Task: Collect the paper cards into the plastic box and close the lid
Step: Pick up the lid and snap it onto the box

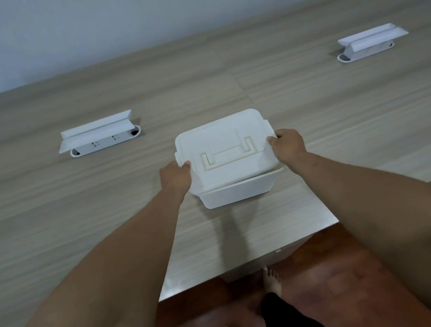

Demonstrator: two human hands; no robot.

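- Your left hand [176, 175] has its grip closed on the left edge of the white rectangular plastic lid [224, 145], thumb on top and fingers curled under the rim.
- Your right hand [288, 144] clamps the lid's right edge the same way, knuckles facing you, thumb tip on the lid's top face.
- Both forearms reach straight forward from the lower corners of the view, wrists level, converging on the lid.
- The lid sits tilted over the white plastic box [236, 192]: its near edge is raised off the box's front rim, leaving a thin gap, so it is not yet pressed shut.
- A recessed handle shows in the lid's top. You cannot see inside the box, so the paper cards are hidden.
- The box stands on the pale wood-grain surface [49, 209], near its front corner.
- Two white pop-up socket units stand well apart from the box: one to the left [98, 135], one at far right [370, 41].
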